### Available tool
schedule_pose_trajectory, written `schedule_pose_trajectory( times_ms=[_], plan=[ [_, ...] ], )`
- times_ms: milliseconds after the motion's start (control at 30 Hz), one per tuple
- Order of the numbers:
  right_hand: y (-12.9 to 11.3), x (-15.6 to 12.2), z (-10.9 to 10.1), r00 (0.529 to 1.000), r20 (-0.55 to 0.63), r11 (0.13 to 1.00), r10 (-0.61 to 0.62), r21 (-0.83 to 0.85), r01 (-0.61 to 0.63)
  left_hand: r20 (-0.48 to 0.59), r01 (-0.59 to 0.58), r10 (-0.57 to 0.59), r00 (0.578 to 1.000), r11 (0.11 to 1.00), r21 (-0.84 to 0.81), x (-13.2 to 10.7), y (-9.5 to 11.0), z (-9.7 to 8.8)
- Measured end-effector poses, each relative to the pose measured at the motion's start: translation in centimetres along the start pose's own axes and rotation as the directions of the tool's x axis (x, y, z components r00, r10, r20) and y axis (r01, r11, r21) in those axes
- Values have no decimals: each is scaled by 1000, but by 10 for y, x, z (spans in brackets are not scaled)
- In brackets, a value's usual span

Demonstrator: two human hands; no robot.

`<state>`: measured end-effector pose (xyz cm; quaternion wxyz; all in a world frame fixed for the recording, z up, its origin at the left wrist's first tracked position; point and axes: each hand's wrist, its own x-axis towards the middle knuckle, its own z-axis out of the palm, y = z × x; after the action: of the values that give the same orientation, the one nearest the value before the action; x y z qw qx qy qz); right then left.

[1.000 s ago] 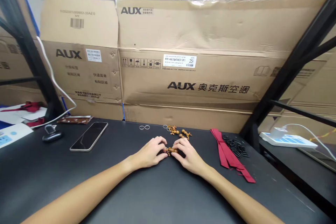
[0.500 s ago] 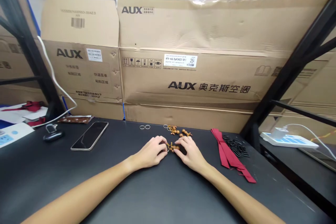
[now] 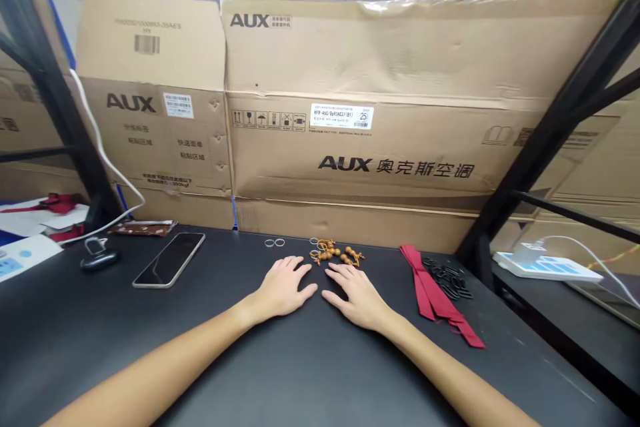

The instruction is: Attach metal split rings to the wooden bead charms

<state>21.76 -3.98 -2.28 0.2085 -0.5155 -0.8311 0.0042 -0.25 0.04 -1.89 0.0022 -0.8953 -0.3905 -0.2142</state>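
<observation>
On the black tabletop (image 3: 300,367) my left hand (image 3: 284,287) rests palm down, its fingers spread and holding nothing. Opposite it lies my right hand (image 3: 357,295), likewise flat with fingers apart. Just beyond the fingertips is a small group of brown gourd-shaped bead charms (image 3: 327,255) with cords and metal rings. The right fingertips are nearest to the charm on the right (image 3: 352,255); whether they touch it I cannot tell. Two loose split rings (image 3: 275,243) lie side by side beyond my left hand.
Red ribbon strips (image 3: 440,300) and a pile of black clips or buckles (image 3: 450,277) lie to the right. Leftward are a phone (image 3: 170,260), a black earbud-like case (image 3: 99,259) and a brown wrapper (image 3: 143,228). Cardboard (image 3: 350,147) walls the back; a white power strip (image 3: 545,267) stands right.
Both hands have let go of a gourd charm, and their fingers have opened out flat. That charm now lies farther back, beside the others.
</observation>
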Motion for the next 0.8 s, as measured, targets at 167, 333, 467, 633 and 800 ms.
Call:
schedule_pose_trajectory(
  times_ms=[167,333,467,633,800],
  plan=[
    [6,0,3,999,43,999,23,28,-24,33,-7,8,999,1000,-15,0,-7,3],
    [4,-1,4,999,7,999,37,-11,-37,51,-40,42,998,998,-40,1,-10,2],
    [-2,0,2,989,-107,990,99,-90,-109,21,-49,50,998,997,-56,1,-12,4],
    [-4,2,-3,982,-178,990,59,-116,-80,28,-50,52,998,998,-39,1,-11,4],
    [9,4,-1,996,-79,995,36,-88,-43,31,-38,40,999,998,-57,1,-9,3]
  ],
)
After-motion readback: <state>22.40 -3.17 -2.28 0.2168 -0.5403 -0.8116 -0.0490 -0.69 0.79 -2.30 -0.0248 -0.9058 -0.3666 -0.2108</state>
